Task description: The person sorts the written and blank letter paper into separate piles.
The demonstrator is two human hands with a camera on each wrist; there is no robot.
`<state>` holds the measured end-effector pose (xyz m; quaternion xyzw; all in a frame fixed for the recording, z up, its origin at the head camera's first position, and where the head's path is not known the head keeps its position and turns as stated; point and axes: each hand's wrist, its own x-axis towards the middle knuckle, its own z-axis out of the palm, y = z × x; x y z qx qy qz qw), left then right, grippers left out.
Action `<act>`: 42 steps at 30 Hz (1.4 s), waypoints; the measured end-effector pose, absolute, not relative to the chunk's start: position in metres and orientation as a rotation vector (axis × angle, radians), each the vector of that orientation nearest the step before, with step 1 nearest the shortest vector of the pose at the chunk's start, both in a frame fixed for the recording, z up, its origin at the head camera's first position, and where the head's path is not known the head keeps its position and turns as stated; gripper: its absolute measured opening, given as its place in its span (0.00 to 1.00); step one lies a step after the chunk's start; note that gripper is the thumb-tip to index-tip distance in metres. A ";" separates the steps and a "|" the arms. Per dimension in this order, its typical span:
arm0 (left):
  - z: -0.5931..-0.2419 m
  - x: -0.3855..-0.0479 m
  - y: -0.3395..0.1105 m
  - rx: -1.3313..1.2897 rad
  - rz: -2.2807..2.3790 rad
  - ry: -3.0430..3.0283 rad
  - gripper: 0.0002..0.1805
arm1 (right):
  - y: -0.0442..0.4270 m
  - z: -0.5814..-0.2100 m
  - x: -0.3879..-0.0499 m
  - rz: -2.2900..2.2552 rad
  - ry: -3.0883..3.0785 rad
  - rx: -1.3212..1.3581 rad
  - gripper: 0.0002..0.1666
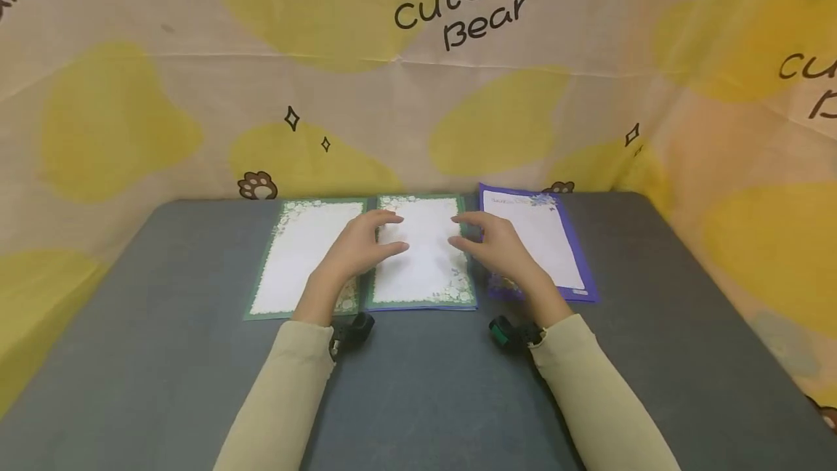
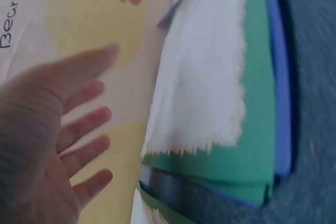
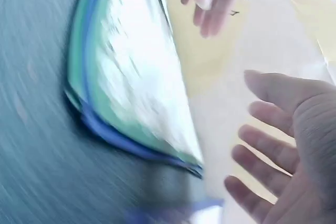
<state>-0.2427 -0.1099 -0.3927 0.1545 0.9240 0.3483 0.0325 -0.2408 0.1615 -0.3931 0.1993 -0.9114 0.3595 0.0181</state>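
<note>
Gray table (image 1: 418,398) under middle papers (image 1: 423,267), sleeves (image 1: 281,391) in head view alone

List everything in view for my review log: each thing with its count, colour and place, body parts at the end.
Green-bordered sheet: one visible, white centre, left on the table
Paper stack: one, sheet count unclear, green-bordered on top with blue-purple edges beneath, middle
Purple-bordered sheet: one visible, white centre, right
Table: one, dark grey, under the papers
Printed cloth: cream with yellow patches, behind the table
Wrist cameras: two, mostly black, one per wrist
Sleeves: two, pale beige, on the forearms
Left hand: one, bare, above the papers, holding nothing
Right hand: one, bare, above the papers, holding nothing
</note>
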 end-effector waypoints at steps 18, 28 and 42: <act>-0.418 -0.248 -0.113 0.602 0.948 2.800 0.44 | 0.154 -0.431 -0.247 0.892 -2.933 0.815 0.46; -0.428 -0.248 -0.115 0.583 0.884 2.836 0.39 | 0.153 -0.435 -0.245 0.798 -2.891 0.837 0.42; -0.431 -0.252 -0.115 0.450 1.133 2.897 0.24 | 0.144 -0.431 -0.242 1.058 -2.646 0.435 0.32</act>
